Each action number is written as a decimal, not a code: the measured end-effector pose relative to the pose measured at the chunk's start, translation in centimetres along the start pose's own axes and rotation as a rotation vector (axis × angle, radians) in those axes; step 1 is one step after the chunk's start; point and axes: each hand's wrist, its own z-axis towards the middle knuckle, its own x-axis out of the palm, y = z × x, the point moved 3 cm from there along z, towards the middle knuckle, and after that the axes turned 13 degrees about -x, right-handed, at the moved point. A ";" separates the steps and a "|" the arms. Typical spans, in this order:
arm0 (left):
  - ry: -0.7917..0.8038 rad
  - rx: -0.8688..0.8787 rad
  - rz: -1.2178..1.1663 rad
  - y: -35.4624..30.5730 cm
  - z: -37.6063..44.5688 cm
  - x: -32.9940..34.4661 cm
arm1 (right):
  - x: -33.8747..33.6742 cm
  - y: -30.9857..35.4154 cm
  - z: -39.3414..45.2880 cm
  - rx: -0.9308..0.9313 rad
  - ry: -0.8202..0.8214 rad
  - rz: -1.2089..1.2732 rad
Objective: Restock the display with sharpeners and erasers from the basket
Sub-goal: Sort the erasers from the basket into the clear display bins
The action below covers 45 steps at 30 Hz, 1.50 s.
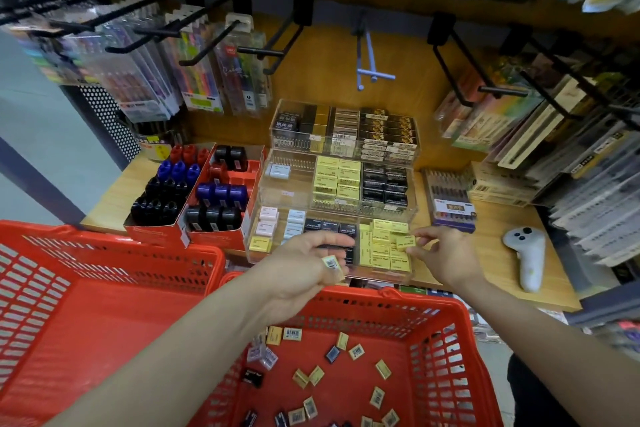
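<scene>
Right hand pinches yellow eraser over front-right compartment of clear display, near shelf front edge. Left hand grips second eraser above basket; more erasers loose on basket floor. Risk: compartment looks nearly full, so eraser may sit crooked or topple stacked neighbours.

basket bottom cropped, eraser labels unreadable
</scene>
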 end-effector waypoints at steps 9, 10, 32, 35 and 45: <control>-0.053 0.027 -0.268 0.6 0.8 -0.9 | 1.4 0.0 -0.2 -0.016 -0.138 -0.020; -0.058 0.037 -0.285 0.5 0.8 -1.0 | 1.4 0.1 -0.2 -0.024 -0.140 -0.036; -0.462 0.640 0.599 -0.9 -2.1 -1.4 | 0.0 12.8 -4.6 0.152 0.303 1.144; -0.460 0.748 0.660 -0.9 -2.1 -1.1 | -0.2 12.6 -4.7 0.175 0.293 1.164; -0.365 0.231 1.566 4.8 2.9 -3.9 | -0.3 3.4 -1.5 0.076 0.043 0.287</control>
